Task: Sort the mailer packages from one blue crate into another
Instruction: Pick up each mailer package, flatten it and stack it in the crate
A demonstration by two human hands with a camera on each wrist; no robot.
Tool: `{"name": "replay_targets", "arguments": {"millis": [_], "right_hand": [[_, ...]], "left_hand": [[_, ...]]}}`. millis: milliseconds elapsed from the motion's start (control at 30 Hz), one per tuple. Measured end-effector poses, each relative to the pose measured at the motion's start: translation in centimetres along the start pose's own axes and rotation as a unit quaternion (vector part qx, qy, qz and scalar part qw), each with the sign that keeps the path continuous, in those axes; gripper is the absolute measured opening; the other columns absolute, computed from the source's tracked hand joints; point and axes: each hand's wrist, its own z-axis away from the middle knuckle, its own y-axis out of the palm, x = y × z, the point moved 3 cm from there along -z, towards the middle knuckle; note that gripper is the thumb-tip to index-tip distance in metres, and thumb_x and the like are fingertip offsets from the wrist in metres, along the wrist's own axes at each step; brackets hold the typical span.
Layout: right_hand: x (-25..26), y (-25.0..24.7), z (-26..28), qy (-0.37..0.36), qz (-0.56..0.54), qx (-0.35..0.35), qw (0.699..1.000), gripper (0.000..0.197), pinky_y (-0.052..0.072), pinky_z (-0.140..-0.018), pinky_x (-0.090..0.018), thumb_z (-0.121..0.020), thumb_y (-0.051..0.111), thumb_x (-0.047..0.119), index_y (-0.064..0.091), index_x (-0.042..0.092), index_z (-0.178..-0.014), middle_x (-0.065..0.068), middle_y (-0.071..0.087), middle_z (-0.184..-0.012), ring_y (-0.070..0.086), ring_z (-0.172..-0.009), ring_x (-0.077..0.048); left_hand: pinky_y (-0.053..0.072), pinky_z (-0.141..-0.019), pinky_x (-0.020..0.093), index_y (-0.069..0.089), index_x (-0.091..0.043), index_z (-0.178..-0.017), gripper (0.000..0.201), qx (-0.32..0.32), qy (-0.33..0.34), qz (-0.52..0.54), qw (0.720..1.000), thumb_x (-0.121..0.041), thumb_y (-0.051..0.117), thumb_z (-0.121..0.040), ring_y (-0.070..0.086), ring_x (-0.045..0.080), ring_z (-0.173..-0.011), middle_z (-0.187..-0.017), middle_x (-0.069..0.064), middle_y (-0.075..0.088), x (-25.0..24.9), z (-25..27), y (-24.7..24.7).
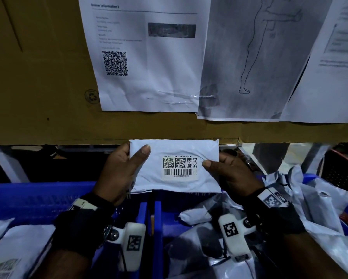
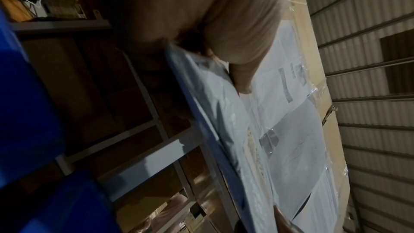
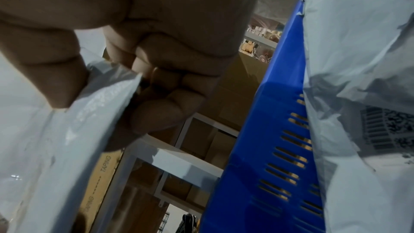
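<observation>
A white mailer package [image 1: 175, 166] is held up at chest height, flat side facing the viewer, its printed label [image 1: 180, 168] of square codes and a barcode turned upside down. The left hand [image 1: 120, 170] pinches its left edge, thumb across the front and fingers curled behind; the right hand [image 1: 227, 172] pinches the right edge the same way, which the right wrist view confirms. The package hangs above the near walls of two blue crates standing side by side. The right crate [image 1: 167, 218] is heaped with crumpled white and grey mailers [image 1: 320, 200], some spilling over its rim. The left crate [image 1: 38, 198] holds a few flat mailers [image 1: 18, 244] in its near corner. Judging by this, sorting is under way with most of the pile left to move. Behind stands a cardboard wall [image 1: 38, 77] with printed sheets [image 1: 147, 55] taped to it.
</observation>
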Motion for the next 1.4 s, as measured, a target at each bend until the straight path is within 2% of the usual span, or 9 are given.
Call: {"name": "replay_targets", "arguments": {"millis": [67, 100, 200, 300, 400, 567, 667, 833, 1400], "right_hand": [[0.1, 0.0, 0.0, -0.001, 0.007, -0.003, 1.000, 0.073, 0.046, -0.100, -0.059, -0.057, 0.091, 0.040, 0.069, 0.001, -0.115, -0.025, 0.066, -0.118, 0.062, -0.112, -0.044], [0.1, -0.1, -0.1, -0.003, 0.010, -0.011, 1.000, 0.073, 0.049, -0.097, -0.057, -0.054, 0.092, 0.042, 0.070, 0.003, -0.112, -0.024, 0.067, -0.116, 0.063, -0.110, -0.043], [0.6, -0.8, -0.2, -0.015, 0.008, -0.043, 0.999, 0.071, 0.057, -0.086, -0.042, -0.046, 0.094, 0.049, 0.072, 0.008, -0.100, -0.021, 0.070, -0.109, 0.066, -0.103, -0.037], [0.9, -1.2, -0.1, -0.024, 0.014, -0.055, 0.998, 0.079, 0.055, -0.089, -0.032, -0.042, 0.093, 0.053, 0.069, 0.004, -0.099, -0.018, 0.071, -0.109, 0.065, -0.103, -0.029], [0.7, -0.8, 0.1, -0.011, 0.026, -0.033, 0.999, 0.085, 0.054, -0.094, -0.041, -0.044, 0.093, 0.052, 0.068, 0.001, -0.108, -0.019, 0.071, -0.111, 0.065, -0.109, -0.035], [0.3, -0.2, 0.3, -0.008, 0.043, -0.013, 0.999, 0.074, 0.043, -0.103, -0.059, -0.054, 0.091, 0.049, 0.072, 0.007, -0.111, -0.019, 0.069, -0.116, 0.062, -0.114, -0.040], [0.3, -0.2, 0.3, -0.005, 0.038, -0.008, 0.999, 0.068, 0.044, -0.103, -0.057, -0.053, 0.091, 0.049, 0.075, 0.012, -0.108, -0.018, 0.070, -0.115, 0.063, -0.113, -0.038], [0.3, -0.2, 0.4, -0.003, 0.037, -0.013, 0.999, 0.074, 0.045, -0.101, -0.058, -0.053, 0.091, 0.047, 0.072, 0.005, -0.112, -0.020, 0.069, -0.115, 0.064, -0.111, -0.039], [0.7, -0.4, 0.7, -0.014, 0.042, -0.028, 0.999, 0.073, 0.045, -0.099, -0.063, -0.055, 0.090, 0.049, 0.072, 0.004, -0.111, -0.020, 0.070, -0.113, 0.066, -0.108, -0.039]], "left_hand": [[0.056, -0.077, 0.049, 0.068, -0.010, -0.107, 0.028, -0.009, -0.001, 0.001, 1.000, -0.030, 0.067, -0.087, 0.069, 0.040, -0.093, -0.101, 0.016, 0.074, -0.1, 0.1, 0.0], [0.057, -0.077, 0.046, 0.067, -0.008, -0.109, 0.028, -0.009, -0.001, 0.004, 1.000, -0.027, 0.066, -0.087, 0.069, 0.040, -0.096, -0.103, 0.015, 0.074, -0.3, 0.2, 0.2], [0.058, -0.079, 0.044, 0.064, -0.004, -0.115, 0.029, -0.009, -0.013, 0.034, 0.999, -0.019, 0.062, -0.090, 0.070, 0.034, -0.099, -0.108, 0.015, 0.073, -0.4, 0.3, 0.3], [0.059, -0.078, 0.044, 0.062, -0.001, -0.118, 0.032, -0.006, -0.025, 0.066, 0.997, -0.016, 0.061, -0.090, 0.070, 0.035, -0.100, -0.111, 0.017, 0.072, -0.4, 0.2, 0.4], [0.060, -0.076, 0.043, 0.062, -0.003, -0.116, 0.033, -0.004, -0.020, 0.065, 0.998, -0.018, 0.063, -0.087, 0.071, 0.033, -0.099, -0.110, 0.016, 0.072, -0.5, 0.3, 0.6], [0.058, -0.083, 0.048, 0.062, -0.003, -0.116, 0.038, -0.003, -0.014, 0.064, 0.998, -0.021, 0.066, -0.082, 0.070, 0.034, -0.101, -0.111, 0.016, 0.072, -0.4, 0.3, 0.6], [0.054, -0.088, 0.051, 0.063, -0.003, -0.117, 0.040, -0.004, -0.013, 0.061, 0.998, -0.022, 0.067, -0.082, 0.069, 0.036, -0.103, -0.112, 0.017, 0.071, -0.4, 0.2, 0.6], [0.057, -0.083, 0.046, 0.063, -0.003, -0.116, 0.038, -0.006, -0.012, 0.056, 0.998, -0.020, 0.066, -0.083, 0.070, 0.033, -0.101, -0.111, 0.015, 0.072, -0.3, 0.2, 0.5], [0.057, -0.085, 0.051, 0.064, -0.004, -0.113, 0.038, -0.011, -0.018, 0.068, 0.997, -0.018, 0.069, -0.079, 0.069, 0.036, -0.101, -0.109, 0.016, 0.072, -0.2, 0.3, 0.6]]}}
